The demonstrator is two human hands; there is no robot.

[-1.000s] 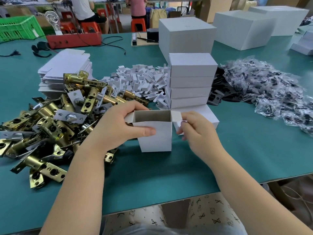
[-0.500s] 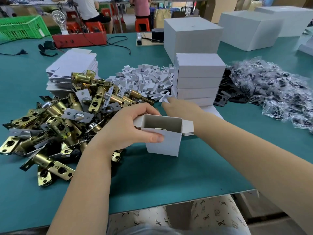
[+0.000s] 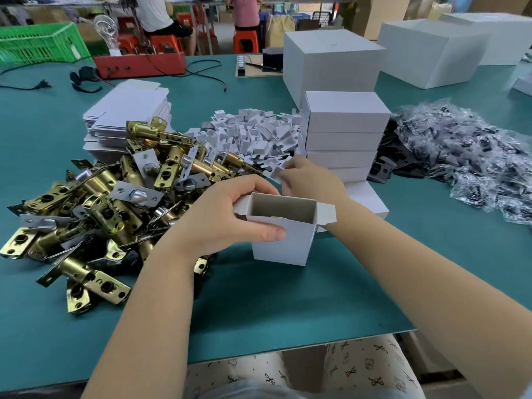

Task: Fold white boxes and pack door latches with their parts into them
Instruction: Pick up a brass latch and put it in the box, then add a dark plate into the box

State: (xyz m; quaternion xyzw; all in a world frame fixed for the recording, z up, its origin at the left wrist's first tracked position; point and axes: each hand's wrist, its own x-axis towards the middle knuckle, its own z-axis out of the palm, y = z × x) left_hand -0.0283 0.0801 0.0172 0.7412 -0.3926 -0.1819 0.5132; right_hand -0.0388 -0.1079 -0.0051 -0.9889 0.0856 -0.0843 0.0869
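The box (image 3: 283, 230) stands upright on the green table (image 3: 259, 306), just beside the latch pile (image 3: 115, 203), with its open mouth facing up and its long axis vertical. That placement seems meant to let parts drop straight in. The left hand (image 3: 227, 217) grips it from the left side, thumb across the near wall and fingers curled over the far rim, most likely to steady it and keep the mouth square while the other hand is away. Both side flaps are splayed outward, and the lid flap is not in sight, so the top is not yet closed. A sliver of something brass-coloured shows low inside, probably a latch already in, though too little is visible to be sure. The right hand (image 3: 305, 177) reaches past the box to the near edge of the heap of white card pieces (image 3: 253, 136) and pinches one piece (image 3: 277, 171) between its fingertips, tilted and lifted just clear of the heap. I judge this to be an insert fetched for the box, so the next move would be a short carry back to the open mouth. The closed boxes (image 3: 344, 131) are stacked directly behind the right wrist, near at hand for adding the finished one. The flat blanks (image 3: 129, 110) lie behind the latches, and the bagged parts (image 3: 460, 151) sit well to the right.
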